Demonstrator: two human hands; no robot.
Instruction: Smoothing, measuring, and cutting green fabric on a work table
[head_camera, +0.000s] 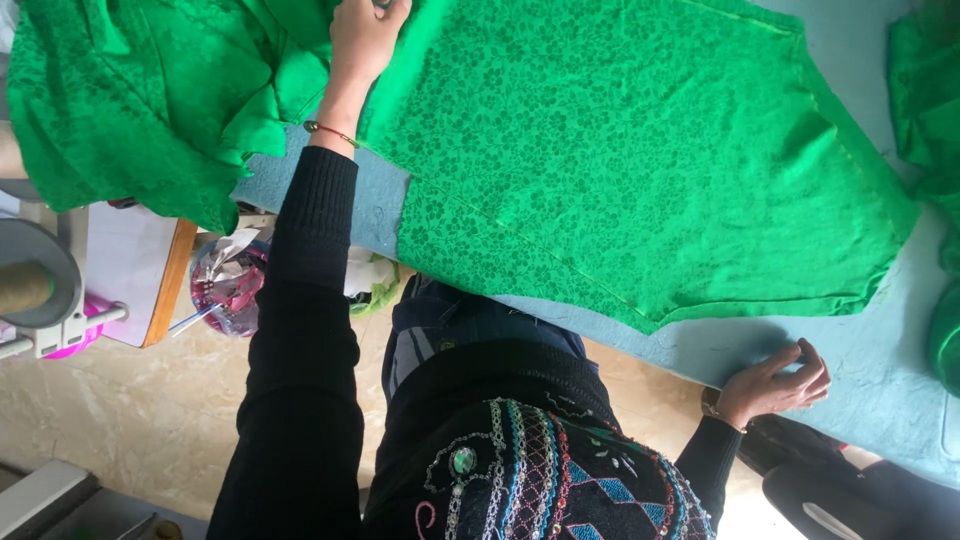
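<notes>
Fabric (620, 150), green with a small leaf print, lies flat across the table (880, 400) from centre out to 2 o'clock, one seamed edge running along its lower side. Left hand (365, 40) rests on it at 12 o'clock; its fingers are cut off by the frame edge, so cannot tell whether they are spread or pinching. Right hand (775, 380) sits on bare table at 4 o'clock, fingers loosely curled together, holding nothing. Judgement: to flatten the cloth well, press with a flat left palm and stroke outward along the seam, right hand steadying the near edge so nothing slides off. Table cover is pale blue, slightly felted. More bunched green cloth (130, 90) at 10 o'clock, another piece (925, 90) at 3 o'clock. Marbled beige floor (130, 400) at 8 o'clock, with a crinkled foil bag (228, 285) beside the table edge
</notes>
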